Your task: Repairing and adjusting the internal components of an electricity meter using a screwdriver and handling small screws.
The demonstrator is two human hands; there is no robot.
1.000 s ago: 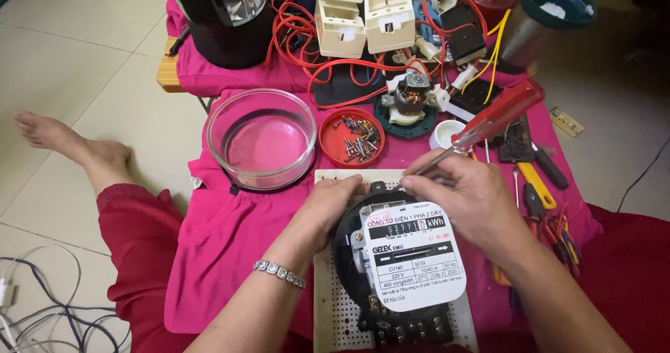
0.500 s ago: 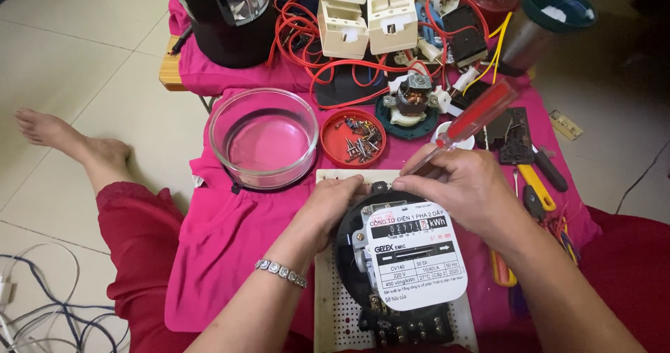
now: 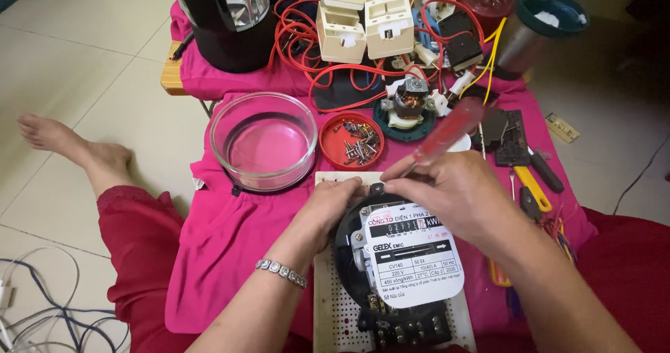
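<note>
The person sits on the floor with a round black electricity meter (image 3: 391, 269) lying face up on a white perforated board (image 3: 328, 311) at about six o'clock in the view, its pale label plate turned upward. The left hand (image 3: 331, 203) rests on the meter's upper left edge, at roughly ten o'clock on its rim, fingers curled down against the casing and steadying it; a sparkling bracelet (image 3: 280, 272) circles the wrist. The right hand (image 3: 453, 192) sits over the meter's top, at about one o'clock on the rim, fingers pinched tight around the shaft of a red-handled screwdriver (image 3: 447, 131), whose translucent handle slants up toward one o'clock while its tip points down at the meter's upper edge, right between the two hands. Everything lies on a magenta cloth (image 3: 223, 248). At eleven o'clock from the meter stands an empty clear glass bowl (image 3: 264, 142), and just beside it, at twelve o'clock, a small red lid (image 3: 350, 141) holding loose screws. Beyond that sits a small motor part (image 3: 408, 105), tangled red wires (image 3: 307, 39) and two cream switch blocks (image 3: 363, 19). A dark blender base (image 3: 223, 18) stands at eleven o'clock, far back. At three o'clock from the meter lie pliers with yellow handles (image 3: 534, 189). The person's bare foot (image 3: 63, 140) stretches out at nine o'clock.
</note>
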